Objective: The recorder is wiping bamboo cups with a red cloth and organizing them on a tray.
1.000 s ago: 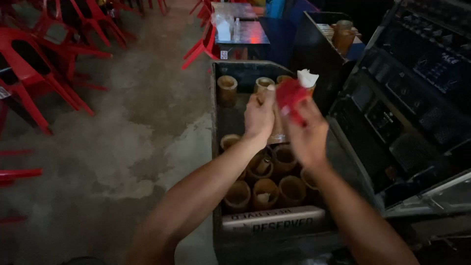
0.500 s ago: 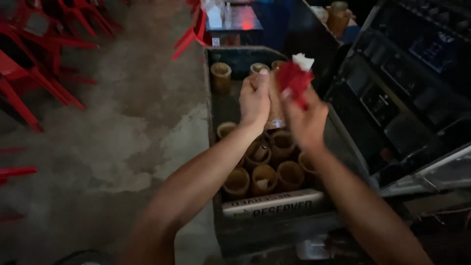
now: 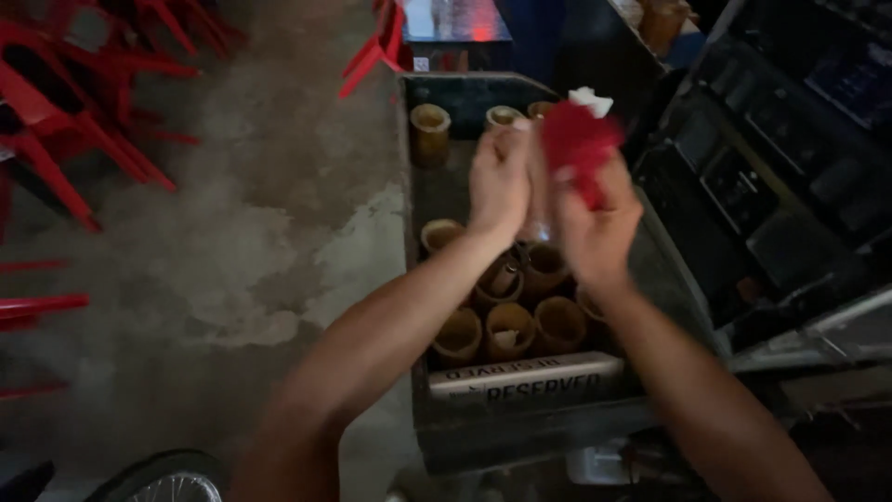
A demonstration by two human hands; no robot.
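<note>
Both my hands are raised over a dark tray (image 3: 416, 279) that holds several bamboo cups (image 3: 508, 330). My right hand (image 3: 595, 223) grips a red cloth (image 3: 578, 149) with a bit of white tissue (image 3: 589, 97) poking from its top. My left hand (image 3: 499, 181) presses against something held between the two hands, next to the cloth. That object is blurred and mostly hidden by my fingers. More bamboo cups (image 3: 429, 130) stand at the tray's far end.
A white sign plate (image 3: 525, 381) lies across the tray's near edge. Red plastic chairs (image 3: 56, 102) stand at the left on a stained concrete floor (image 3: 232, 260). Dark shelving with equipment (image 3: 780, 167) fills the right. A wheel (image 3: 167, 479) shows at bottom left.
The view has shifted so the tray and my hands sit a little lower in frame. My hands stay together around the red cloth, which has turned slightly.
</note>
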